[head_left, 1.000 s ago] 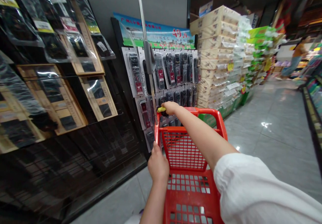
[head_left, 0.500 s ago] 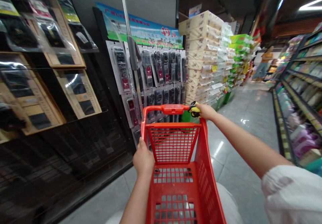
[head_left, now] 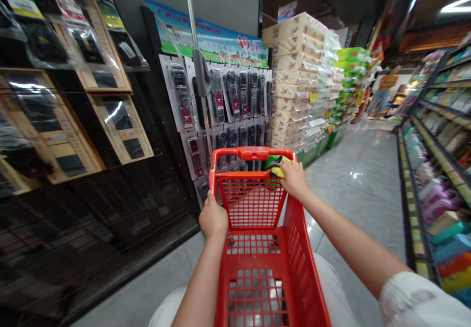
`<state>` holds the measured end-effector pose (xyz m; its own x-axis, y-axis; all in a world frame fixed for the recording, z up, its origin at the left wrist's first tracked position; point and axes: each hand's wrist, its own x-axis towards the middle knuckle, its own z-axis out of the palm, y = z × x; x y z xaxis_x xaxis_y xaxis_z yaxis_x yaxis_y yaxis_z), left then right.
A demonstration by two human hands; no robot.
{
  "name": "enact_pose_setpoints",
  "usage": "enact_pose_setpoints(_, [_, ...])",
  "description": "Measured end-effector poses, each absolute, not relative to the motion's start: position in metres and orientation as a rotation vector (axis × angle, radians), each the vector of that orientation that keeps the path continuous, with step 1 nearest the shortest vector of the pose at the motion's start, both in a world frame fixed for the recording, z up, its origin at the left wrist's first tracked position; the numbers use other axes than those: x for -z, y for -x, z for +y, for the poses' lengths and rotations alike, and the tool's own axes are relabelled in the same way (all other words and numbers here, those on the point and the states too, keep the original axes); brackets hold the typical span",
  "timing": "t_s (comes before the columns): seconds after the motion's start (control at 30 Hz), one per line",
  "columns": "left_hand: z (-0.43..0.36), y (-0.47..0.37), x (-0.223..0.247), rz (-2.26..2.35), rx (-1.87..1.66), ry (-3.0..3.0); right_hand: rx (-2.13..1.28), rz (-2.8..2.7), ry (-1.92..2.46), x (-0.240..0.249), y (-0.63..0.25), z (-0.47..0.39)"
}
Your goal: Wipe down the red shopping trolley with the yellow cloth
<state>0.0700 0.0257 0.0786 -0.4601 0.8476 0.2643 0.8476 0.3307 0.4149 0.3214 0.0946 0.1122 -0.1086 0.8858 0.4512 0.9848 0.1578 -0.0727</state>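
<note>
A red plastic shopping cart (head_left: 253, 263) stands right in front of me, its grid floor bare. My left hand (head_left: 214, 216) is closed round the left rim, below the corner post. My right hand (head_left: 294, 179) is at the upper right corner, its fingers closed over a yellow and dark grey cloth (head_left: 276, 169). That cloth lies against the top edge of the red grid panel (head_left: 253, 202), just below the handle bar (head_left: 253, 153). A long metal pole (head_left: 190, 11) with a grey grip rises from the left corner of the cart.
Packaged belts (head_left: 217, 96) hang on a rack ahead, under a blue price banner (head_left: 221, 33). Boxed goods (head_left: 106, 126) hang on the left wall. Stacked cartons (head_left: 294, 72) stand beyond. Shelves (head_left: 434, 136) line the right of the tiled aisle (head_left: 353, 180), where a person (head_left: 384, 91) stands far off.
My right hand has moved with the cloth from the handle bar down to the top edge of the grid panel. My left hand still grips the left rim.
</note>
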Motion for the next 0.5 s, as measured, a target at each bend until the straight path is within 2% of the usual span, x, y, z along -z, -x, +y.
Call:
enact_pose_setpoints(0.13, [0.026, -0.07, -0.076, -2.555, 0.811, 1.629, 0.306, -2.047, 1.83, -0.099, -0.248, 0.097])
enact_pose_setpoints(0.3, [0.026, -0.069, -0.074, -2.547, 0.83, 1.642, 0.257, -2.205, 1.604, -0.101, -0.165, 0.104])
enact_pose_setpoints(0.5, [0.025, -0.063, -0.074, -2.589, 0.829, 1.625, 0.258, -2.258, 1.444, -0.09, -0.2, 0.105])
